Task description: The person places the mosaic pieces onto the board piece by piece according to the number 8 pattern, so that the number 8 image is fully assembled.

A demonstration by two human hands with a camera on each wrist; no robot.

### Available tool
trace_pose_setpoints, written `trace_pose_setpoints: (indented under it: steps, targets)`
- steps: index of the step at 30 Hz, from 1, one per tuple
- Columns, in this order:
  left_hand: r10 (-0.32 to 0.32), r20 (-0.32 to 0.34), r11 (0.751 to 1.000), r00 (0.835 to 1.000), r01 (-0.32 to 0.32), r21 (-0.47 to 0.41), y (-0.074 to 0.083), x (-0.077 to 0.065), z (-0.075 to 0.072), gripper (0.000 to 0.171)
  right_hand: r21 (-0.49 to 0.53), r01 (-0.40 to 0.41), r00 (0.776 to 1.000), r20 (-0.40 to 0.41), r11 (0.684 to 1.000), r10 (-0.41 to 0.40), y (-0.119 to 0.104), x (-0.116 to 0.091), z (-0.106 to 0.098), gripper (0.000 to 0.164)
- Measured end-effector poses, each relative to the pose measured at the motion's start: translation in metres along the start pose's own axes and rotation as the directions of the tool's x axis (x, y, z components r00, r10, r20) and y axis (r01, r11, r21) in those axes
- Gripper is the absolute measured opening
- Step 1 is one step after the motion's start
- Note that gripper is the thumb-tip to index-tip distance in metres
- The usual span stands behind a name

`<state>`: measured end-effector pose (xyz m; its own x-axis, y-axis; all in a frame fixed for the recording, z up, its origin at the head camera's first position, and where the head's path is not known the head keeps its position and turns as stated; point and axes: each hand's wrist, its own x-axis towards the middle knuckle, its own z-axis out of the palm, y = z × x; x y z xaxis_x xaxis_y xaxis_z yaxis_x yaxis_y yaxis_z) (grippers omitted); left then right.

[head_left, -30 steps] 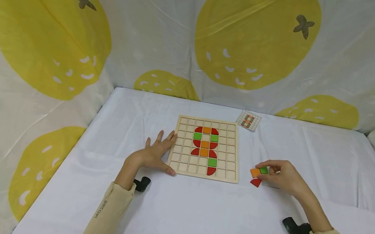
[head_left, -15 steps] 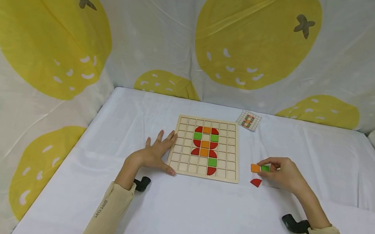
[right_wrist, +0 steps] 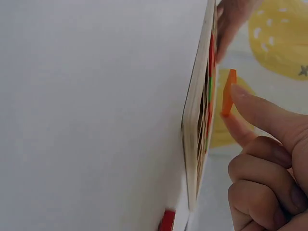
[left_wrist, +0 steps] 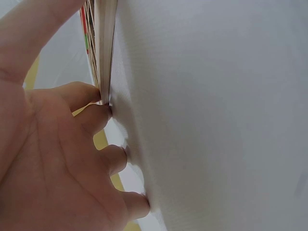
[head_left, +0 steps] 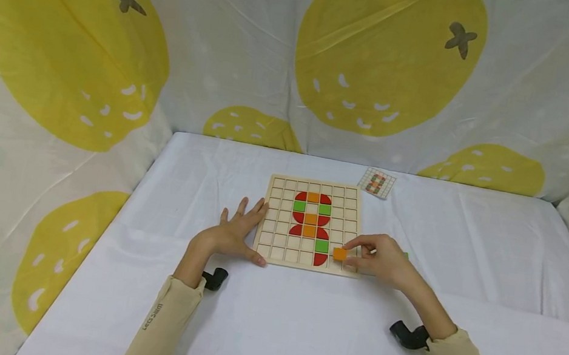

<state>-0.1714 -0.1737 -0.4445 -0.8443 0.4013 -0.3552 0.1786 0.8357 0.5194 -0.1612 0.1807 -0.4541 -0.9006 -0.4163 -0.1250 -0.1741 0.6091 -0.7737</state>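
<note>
A wooden grid board (head_left: pixel 273 253) lies on the white cloth, with red, orange and green tiles set in its middle columns. My left hand (head_left: pixel 229 235) is spread at its left side, fingertips and thumb against the edge; the left wrist view shows the fingertips down on the cloth beside the board's rim (left_wrist: pixel 105 48). Between thumb and index finger, my right hand (head_left: pixel 381 259) pinches a square orange tile (right_wrist: pixel 229 92), held above the lower right squares. The other right fingers are curled into the palm.
Behind the board's far right corner lies a small pattern card (head_left: pixel 377 183). A green tile (head_left: pixel 406 255) peeks out past the right hand. Near the board's corner in the right wrist view is a red piece (right_wrist: pixel 167 221). Lemon-print fabric (head_left: pixel 390 58) hangs behind the table.
My right hand has picked up the orange tile from the cloth and carried it left, over the board. The left hand has stayed in place.
</note>
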Motion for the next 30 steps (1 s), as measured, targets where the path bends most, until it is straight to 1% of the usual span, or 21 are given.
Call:
trace_pose_setpoints:
  steps: [5, 8, 11, 16, 20, 24, 30]
  targets:
    - [0.011, 0.0, 1.0, 1.0, -0.011, 0.002, -0.001, 0.002, 0.0, 0.133, -0.007, 0.066, 0.998, 0.025, 0.998, -0.066, -0.016, 0.012, 0.025, 0.019]
    - [0.017, -0.002, 1.0, 1.0, -0.017, 0.003, -0.001, 0.003, 0.0, 0.133, -0.003, 0.083, 0.996, 0.035, 0.997, -0.083, -0.023, 0.016, 0.034, 0.019]
    - [0.016, -0.001, 1.0, 1.0, -0.016, 0.005, -0.001, 0.002, 0.0, 0.133, -0.004, 0.079, 0.996, 0.042, 0.997, -0.078, -0.029, 0.019, 0.04, 0.019]
    - [0.01, 0.003, 1.0, 1.0, -0.01, 0.011, 0.0, 0.001, -0.001, 0.133, -0.034, 0.046, 0.999, 0.02, 0.998, -0.045, -0.034, 0.022, 0.045, 0.02]
    - [0.011, 0.0, 1.0, 1.0, -0.011, 0.013, 0.0, 0.002, -0.001, 0.133, -0.01, 0.023, 1.0, 0.009, 1.0, -0.023, -0.033, 0.023, 0.046, 0.021]
    - [0.007, -0.001, 1.0, 1.0, -0.007, 0.014, -0.001, 0.002, -0.001, 0.133, 0.02, 0.025, 1.0, 0.019, 1.0, -0.025, -0.031, 0.023, 0.047, 0.019]
    - [0.005, -0.003, 1.0, 1.0, -0.005, 0.008, -0.002, 0.002, -0.001, 0.133, 0.009, 0.032, 0.999, 0.011, 0.999, -0.032, -0.031, 0.024, 0.049, 0.019]
